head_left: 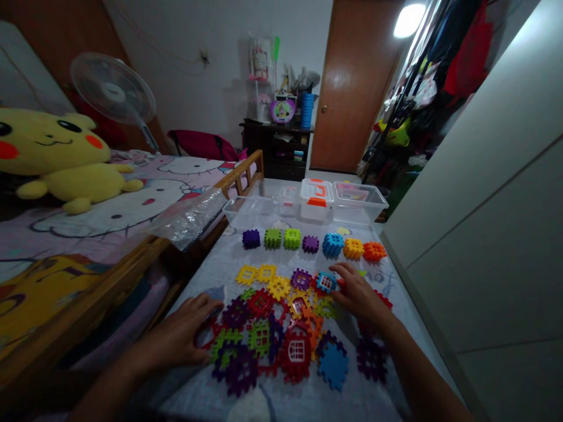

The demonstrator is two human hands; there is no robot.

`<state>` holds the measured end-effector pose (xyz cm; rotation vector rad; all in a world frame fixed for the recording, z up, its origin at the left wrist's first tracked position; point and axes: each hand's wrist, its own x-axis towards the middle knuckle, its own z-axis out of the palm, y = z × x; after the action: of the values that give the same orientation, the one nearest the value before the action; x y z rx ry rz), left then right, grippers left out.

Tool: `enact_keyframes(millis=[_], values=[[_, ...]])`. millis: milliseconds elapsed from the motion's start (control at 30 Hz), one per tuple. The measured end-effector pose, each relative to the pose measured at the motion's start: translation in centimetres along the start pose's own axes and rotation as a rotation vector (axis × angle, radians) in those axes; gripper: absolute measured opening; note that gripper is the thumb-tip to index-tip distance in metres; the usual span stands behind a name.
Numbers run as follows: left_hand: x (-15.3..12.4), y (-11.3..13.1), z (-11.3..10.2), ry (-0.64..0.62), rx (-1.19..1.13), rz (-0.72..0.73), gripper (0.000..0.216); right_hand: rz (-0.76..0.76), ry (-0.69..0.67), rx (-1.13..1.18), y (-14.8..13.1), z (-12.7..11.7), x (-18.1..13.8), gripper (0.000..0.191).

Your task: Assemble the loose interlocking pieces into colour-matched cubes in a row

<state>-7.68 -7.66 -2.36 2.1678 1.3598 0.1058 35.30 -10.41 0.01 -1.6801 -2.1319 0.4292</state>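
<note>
A loose pile of interlocking plastic building tiles lies in front of me, among them a red tile with a white window [296,351], a dark purple tile [241,370] and a plain blue tile [333,364]. My right hand [358,296] reaches over the pile's far right, its thumb and fingertips at the edge of a blue tile with a white window [326,282]. At the left edge, my left hand [187,328] rests with thumb and fingers apart, around part of a red piece [211,333]. Yellow tiles [247,275] lie flat at the far side.
Beyond the pile stands a row of stacks sorted by colour, from dark purple [251,238] to orange [374,251]. Clear plastic boxes [358,205] and a lidded box with orange latches [316,196] stand behind. A wooden bed rail [240,176] borders the left, a pale cabinet [484,234] the right.
</note>
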Motion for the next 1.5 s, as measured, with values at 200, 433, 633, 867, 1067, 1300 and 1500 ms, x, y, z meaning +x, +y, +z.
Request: enact_keyframes(millis=[200,433,633,867,1067,1300,1500], values=[[1.4,1.7,-0.3,-0.032,-0.069,0.104,0.043,-0.013,-0.119,0.017,-1.9,-1.8,-3.1,0.015],[3.8,2.6,-0.5,0.121,0.032,0.14,0.035,0.068,-0.288,0.0,-5.7,-0.4,-6.8,0.043],[5.9,2.7,0.3,0.27,0.024,0.151,0.04,0.113,-0.307,-0.053,-7.1,1.4,-8.2,0.053],[8.7,3.6,-0.3,0.369,-0.164,0.08,0.037,0.115,-0.3,-0.039,-6.7,-0.2,-7.7,0.054],[9.8,2.3,0.7,0.521,-0.257,-0.02,0.036,0.115,-0.324,-0.082,-6.9,-0.1,-7.3,0.044],[9.8,1.0,1.6,0.55,-0.262,0.005,0.033,0.205,-0.198,-0.162,-6.1,1.9,-8.7,0.059],[9.9,1.0,1.6,0.548,-0.206,0.029,0.03,0.176,-0.174,-0.101,-5.6,1.5,-9.3,0.056]])
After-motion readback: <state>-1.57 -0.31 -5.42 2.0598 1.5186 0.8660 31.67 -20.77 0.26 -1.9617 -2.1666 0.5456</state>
